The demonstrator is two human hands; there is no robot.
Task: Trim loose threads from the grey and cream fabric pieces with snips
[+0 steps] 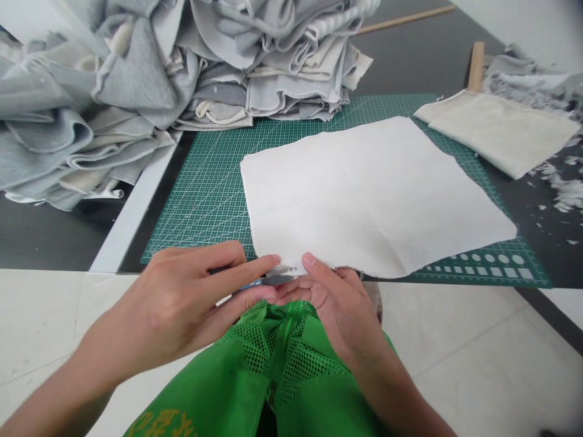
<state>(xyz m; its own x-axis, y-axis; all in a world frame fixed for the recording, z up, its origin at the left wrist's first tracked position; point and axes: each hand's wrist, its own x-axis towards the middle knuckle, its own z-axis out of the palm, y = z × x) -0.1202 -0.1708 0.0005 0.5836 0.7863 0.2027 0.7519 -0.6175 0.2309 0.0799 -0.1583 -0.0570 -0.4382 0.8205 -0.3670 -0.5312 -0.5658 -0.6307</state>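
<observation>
A white piece of cloth (355, 188) lies over the mat, its near edge drawn to the table's front edge. My right hand (339, 303) is closed on that near edge, thumb on top and fingers beneath. In my left hand (200, 297) are small scissors (276, 279) with a bit of blue at the handle. Their metal blades point right along the cloth's edge, close to my right fingertips. My left fingers hide most of the handle.
A green cutting mat (204, 188) lies under the cloth. Piles of grey and cream fabric (282, 85) rise at the back and left. A cream folded cloth (501, 124), a wooden stick (476, 67) and white scraps (565, 188) are at right.
</observation>
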